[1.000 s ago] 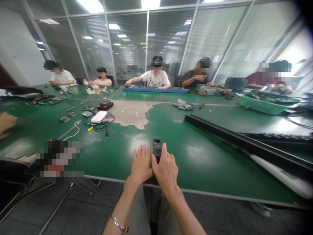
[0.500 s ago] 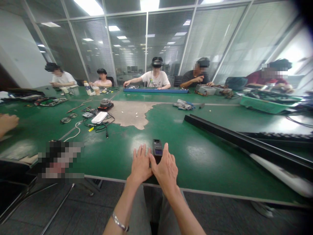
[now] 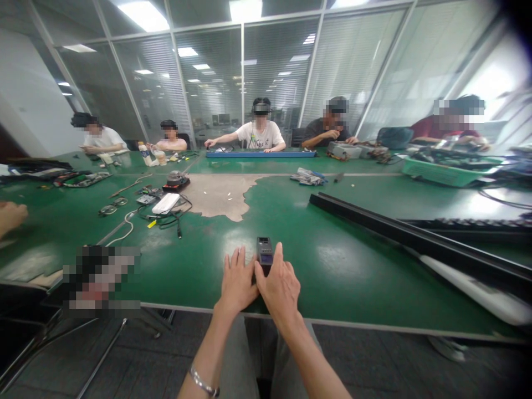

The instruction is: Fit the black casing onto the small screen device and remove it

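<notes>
Meanwhile, a basket [image 3: 449, 175] holds dark parts [image 3: 453, 157]; left hand [image 3: 238, 281] and right hand [image 3: 281, 285] flank a device [image 3: 264, 247], grip unclear.

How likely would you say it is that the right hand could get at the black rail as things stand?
Probably yes: nothing visible stands between the right hand and the black rail, though it may need to stretch across from beside the device.

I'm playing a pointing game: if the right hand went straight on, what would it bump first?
The right hand would probably meet the black device between its thumb and index finger; beyond, perhaps the blue bar, though depth is unclear.
</notes>
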Demonstrator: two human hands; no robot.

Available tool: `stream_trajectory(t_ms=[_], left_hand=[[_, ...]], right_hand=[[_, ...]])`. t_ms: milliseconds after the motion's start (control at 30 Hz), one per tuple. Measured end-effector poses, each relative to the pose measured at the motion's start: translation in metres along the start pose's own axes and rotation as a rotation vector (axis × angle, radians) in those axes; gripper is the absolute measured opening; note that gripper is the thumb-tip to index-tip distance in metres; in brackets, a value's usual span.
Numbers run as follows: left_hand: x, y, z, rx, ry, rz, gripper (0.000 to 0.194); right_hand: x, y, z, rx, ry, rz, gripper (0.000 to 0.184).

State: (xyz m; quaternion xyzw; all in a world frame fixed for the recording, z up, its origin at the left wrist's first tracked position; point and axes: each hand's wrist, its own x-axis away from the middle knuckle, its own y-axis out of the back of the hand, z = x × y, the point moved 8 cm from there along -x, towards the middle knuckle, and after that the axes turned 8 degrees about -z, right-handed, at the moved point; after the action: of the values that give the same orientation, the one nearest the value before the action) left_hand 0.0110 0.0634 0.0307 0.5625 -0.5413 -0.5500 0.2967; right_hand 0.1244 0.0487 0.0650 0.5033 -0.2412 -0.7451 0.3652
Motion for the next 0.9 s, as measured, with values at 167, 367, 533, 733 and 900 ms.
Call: stream_trajectory(t_ms=[167,367,533,733,900], left_hand=[[0.0,-0.001,-0.001,-0.013,0.008,0.011,0.057],[0.0,0.0,-0.001,-0.022,-0.002,0.01,0.057],[0.001,-0.001,-0.001,-0.025,-0.002,0.009,0.059],[0.001,0.0,-0.001,-0.014,-0.003,0.017,0.059],[0.001,0.0,-0.001,-0.014,-0.006,0.008,0.061]], right_hand=[[0.002,0.002,0.002,-0.042,0.015,-0.013,0.081],[-0.001,0.006,0.006,-0.068,0.026,-0.024,0.08],[-0.006,0.01,0.009,-0.06,0.02,-0.041,0.075],[-0.01,0.015,0.011,-0.078,0.031,-0.088,0.074],[-0.013,0.02,0.012,-0.084,0.04,-0.09,0.075]])
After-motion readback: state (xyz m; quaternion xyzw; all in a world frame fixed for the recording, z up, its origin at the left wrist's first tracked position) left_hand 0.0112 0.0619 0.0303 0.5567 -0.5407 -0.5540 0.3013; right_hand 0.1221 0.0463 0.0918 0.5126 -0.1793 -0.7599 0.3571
